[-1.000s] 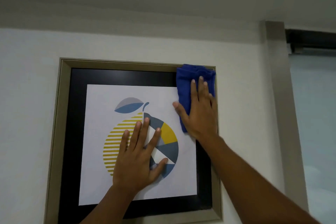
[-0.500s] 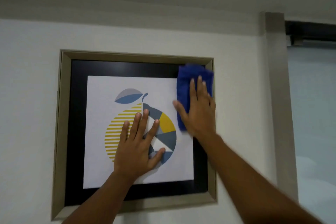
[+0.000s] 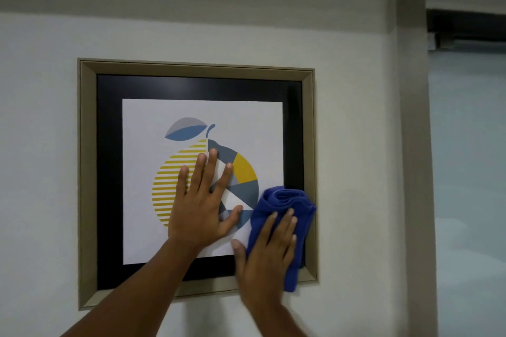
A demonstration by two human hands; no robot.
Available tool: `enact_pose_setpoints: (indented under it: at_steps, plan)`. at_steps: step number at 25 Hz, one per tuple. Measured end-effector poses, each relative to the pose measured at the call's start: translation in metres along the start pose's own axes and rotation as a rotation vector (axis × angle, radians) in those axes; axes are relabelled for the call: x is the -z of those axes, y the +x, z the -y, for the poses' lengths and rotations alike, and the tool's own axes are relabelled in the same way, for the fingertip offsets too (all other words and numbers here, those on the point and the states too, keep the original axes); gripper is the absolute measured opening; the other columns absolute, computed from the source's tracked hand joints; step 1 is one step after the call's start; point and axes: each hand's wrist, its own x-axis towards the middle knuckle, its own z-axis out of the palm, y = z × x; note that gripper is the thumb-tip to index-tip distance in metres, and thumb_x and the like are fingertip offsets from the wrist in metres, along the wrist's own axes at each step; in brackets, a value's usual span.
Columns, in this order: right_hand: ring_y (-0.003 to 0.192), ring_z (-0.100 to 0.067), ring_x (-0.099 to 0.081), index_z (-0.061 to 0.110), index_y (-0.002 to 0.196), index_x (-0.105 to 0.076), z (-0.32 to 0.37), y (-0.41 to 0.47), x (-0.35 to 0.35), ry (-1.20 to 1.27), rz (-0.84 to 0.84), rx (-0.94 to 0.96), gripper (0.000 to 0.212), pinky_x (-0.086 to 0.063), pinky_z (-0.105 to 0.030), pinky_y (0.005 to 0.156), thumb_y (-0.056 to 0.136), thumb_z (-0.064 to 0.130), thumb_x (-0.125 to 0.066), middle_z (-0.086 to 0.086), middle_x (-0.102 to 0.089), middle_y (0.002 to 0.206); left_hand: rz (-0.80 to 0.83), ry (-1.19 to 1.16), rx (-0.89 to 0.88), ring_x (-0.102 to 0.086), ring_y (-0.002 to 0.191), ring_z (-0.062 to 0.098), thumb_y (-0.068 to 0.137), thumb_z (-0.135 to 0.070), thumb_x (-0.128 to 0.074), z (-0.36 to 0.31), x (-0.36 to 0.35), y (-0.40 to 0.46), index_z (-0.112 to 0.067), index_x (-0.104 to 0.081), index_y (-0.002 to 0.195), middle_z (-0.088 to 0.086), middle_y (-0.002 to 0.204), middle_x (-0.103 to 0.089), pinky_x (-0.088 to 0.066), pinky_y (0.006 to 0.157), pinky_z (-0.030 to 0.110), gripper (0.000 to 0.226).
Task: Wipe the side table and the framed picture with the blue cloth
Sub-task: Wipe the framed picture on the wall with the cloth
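- Right hand (image 3: 269, 249): fingers straight, flat on blue cloth (image 3: 284, 200), pressing it onto lower right corner of framed picture (image 3: 87, 172); no grip round cloth.
- Left hand (image 3: 202, 205): flat, fingers spread, bracing print centre.
- Side table: out of view.
- Risks: ungripped, bunched cloth slips from under palm; hard sideways stroke tilts picture on wall (image 3: 41, 145); bare left palm smudges front.

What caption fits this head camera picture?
Left hand flat on the framed picture; right hand presses the blue cloth on its lower right corner.
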Motion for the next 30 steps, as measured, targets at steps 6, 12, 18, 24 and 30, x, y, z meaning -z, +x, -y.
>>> enact_pose_setpoints:
  at_steps: [6,12,18,24,30]
  plan:
    - [0.145,-0.033,-0.024,0.014,0.150,-0.027,-0.071,0.008,-0.005,-0.162,-0.038,0.322,0.068,-0.016,-0.047,0.115,0.099,0.056,-0.013,-0.017,-0.024,0.159,0.000,0.009,0.000,-0.009,0.157,0.034,0.089,-0.069,-0.042,0.002,0.001,-0.001,-0.021,-0.021,0.159,0.015,0.170,-0.012,-0.011,0.125,0.056,0.087]
    - [0.147,-0.026,-0.022,0.012,0.150,-0.033,-0.072,0.042,0.024,-0.120,-0.037,0.354,0.065,-0.017,-0.047,0.117,0.099,0.050,-0.023,-0.008,-0.021,0.161,-0.025,-0.020,0.001,-0.009,0.157,0.033,0.089,-0.069,-0.043,0.002,-0.003,-0.002,-0.021,-0.021,0.159,0.014,0.170,-0.011,-0.010,0.125,0.055,0.088]
    - [0.152,-0.019,-0.004,0.018,0.156,-0.012,0.013,0.215,0.099,-0.028,-0.257,0.347,0.064,-0.009,-0.044,0.121,0.102,0.049,-0.021,-0.004,-0.007,0.165,-0.045,-0.031,-0.005,-0.009,0.157,0.033,0.090,-0.070,-0.042,0.002,-0.005,-0.002,-0.021,-0.020,0.159,0.013,0.170,-0.013,-0.009,0.126,0.054,0.088]
    - [0.148,-0.030,-0.025,0.012,0.154,-0.021,-0.039,0.082,0.030,-0.049,-0.256,0.270,0.063,-0.015,-0.043,0.119,0.102,0.048,-0.018,-0.013,-0.024,0.160,-0.014,-0.026,-0.006,-0.009,0.157,0.033,0.090,-0.069,-0.042,0.002,-0.001,0.000,-0.021,-0.021,0.159,0.014,0.169,-0.014,-0.009,0.126,0.055,0.087]
    - [0.146,-0.035,-0.013,0.012,0.154,-0.002,-0.016,-0.019,-0.018,0.017,-0.318,0.129,0.066,0.006,-0.033,0.119,0.100,0.050,-0.002,-0.026,-0.026,0.155,0.008,-0.049,-0.015,-0.014,0.156,0.036,0.090,-0.068,-0.041,0.000,0.002,0.002,-0.019,-0.025,0.158,0.016,0.169,-0.015,-0.013,0.124,0.058,0.086]
